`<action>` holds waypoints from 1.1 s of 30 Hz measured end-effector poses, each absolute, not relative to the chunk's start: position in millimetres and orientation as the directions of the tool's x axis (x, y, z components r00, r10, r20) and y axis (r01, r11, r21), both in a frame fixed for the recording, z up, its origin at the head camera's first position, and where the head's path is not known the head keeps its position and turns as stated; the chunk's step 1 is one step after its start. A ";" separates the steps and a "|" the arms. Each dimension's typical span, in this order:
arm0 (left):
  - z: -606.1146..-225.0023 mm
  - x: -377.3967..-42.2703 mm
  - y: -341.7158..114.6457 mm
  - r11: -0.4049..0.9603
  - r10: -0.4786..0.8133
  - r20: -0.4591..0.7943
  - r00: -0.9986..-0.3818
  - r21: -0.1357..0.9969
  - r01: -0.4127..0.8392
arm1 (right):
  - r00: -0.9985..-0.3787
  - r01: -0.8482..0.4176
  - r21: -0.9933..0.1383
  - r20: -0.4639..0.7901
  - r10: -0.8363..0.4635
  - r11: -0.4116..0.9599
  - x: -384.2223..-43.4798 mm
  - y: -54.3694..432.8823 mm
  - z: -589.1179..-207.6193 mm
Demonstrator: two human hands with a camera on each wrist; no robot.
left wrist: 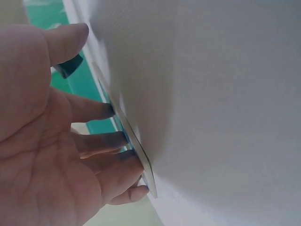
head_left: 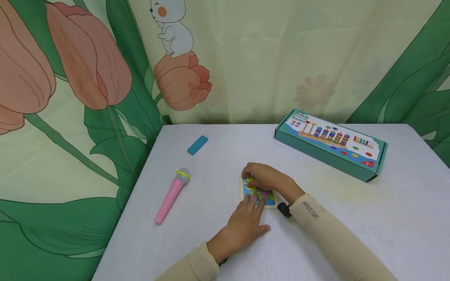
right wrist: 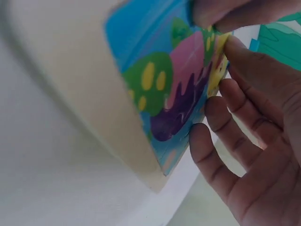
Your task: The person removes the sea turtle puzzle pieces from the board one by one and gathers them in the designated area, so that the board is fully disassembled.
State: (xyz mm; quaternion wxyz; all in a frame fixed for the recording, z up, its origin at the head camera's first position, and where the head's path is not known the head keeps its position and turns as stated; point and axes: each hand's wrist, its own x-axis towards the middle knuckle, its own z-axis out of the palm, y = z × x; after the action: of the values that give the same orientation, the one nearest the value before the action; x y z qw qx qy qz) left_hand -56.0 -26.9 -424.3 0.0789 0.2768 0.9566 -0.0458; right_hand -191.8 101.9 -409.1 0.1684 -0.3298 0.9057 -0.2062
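A small wooden picture puzzle (head_left: 247,191) lies on the white table, showing a yellow, pink, purple and green figure on blue. My left hand (head_left: 242,230) rests its extended fingertips on the near side, thumb spread away. In the left wrist view, those fingers touch the face of the thin board (left wrist: 134,136). Reaching over from the right, my right hand (head_left: 265,176) holds the far side, its thumb over the yellow part. The right wrist view has its fingers (right wrist: 233,129) bent along the edge of the puzzle (right wrist: 183,80). Both hands partly cover the picture.
To the left lies a pink toy microphone (head_left: 172,197) with a grey head. Behind it is a blue rectangular block (head_left: 197,145). A green game box (head_left: 330,144) sits at the back right. A flower-printed curtain (head_left: 260,58) hangs behind the table.
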 end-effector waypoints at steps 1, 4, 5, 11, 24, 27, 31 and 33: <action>-423.7 -56.1 -26.6 0.845 0.520 -0.180 -0.835 -0.034 0.533 | -0.728 -0.522 -0.486 -0.175 -0.663 0.701 -192.0 101.8 -409.0; -423.5 -56.4 -25.3 0.851 0.512 -0.188 -0.838 -0.023 0.525 | -0.737 -0.495 -0.489 -0.202 -0.645 0.718 -191.7 101.4 -409.1; -423.7 -56.4 -24.8 0.851 0.510 -0.192 -0.839 -0.029 0.524 | -0.742 -0.483 -0.490 -0.211 -0.636 0.726 -191.7 101.3 -409.4; -423.1 -56.4 -23.8 0.840 0.517 -0.187 -0.835 -0.079 0.538 | -0.784 -0.434 -0.534 -0.172 -0.596 0.726 -188.2 101.3 -413.0; -424.5 -57.1 -22.6 0.874 0.480 -0.241 -0.844 0.050 0.483 | -0.904 -0.234 -0.740 -0.074 -0.422 0.631 -199.2 151.9 -407.8; -423.5 -56.9 -21.8 0.877 0.474 -0.244 -0.846 0.049 0.478 | -0.931 -0.138 -0.720 -0.140 -0.336 0.680 -209.4 175.7 -402.1; -423.1 -56.1 -21.8 0.880 0.467 -0.251 -0.848 0.036 0.474 | -0.928 -0.025 -0.702 -0.248 -0.277 0.712 -218.1 194.9 -404.1; -422.8 -56.1 -21.4 0.884 0.459 -0.259 -0.850 0.040 0.465 | -0.919 0.001 -0.705 -0.280 -0.277 0.709 -219.4 198.0 -407.7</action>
State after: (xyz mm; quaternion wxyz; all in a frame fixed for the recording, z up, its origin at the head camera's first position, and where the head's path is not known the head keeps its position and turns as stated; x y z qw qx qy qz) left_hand -56.1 -21.4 -422.8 0.1316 0.2401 0.9617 -0.0121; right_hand -219.4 198.0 -407.7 0.1862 -0.0761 0.9054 -0.3739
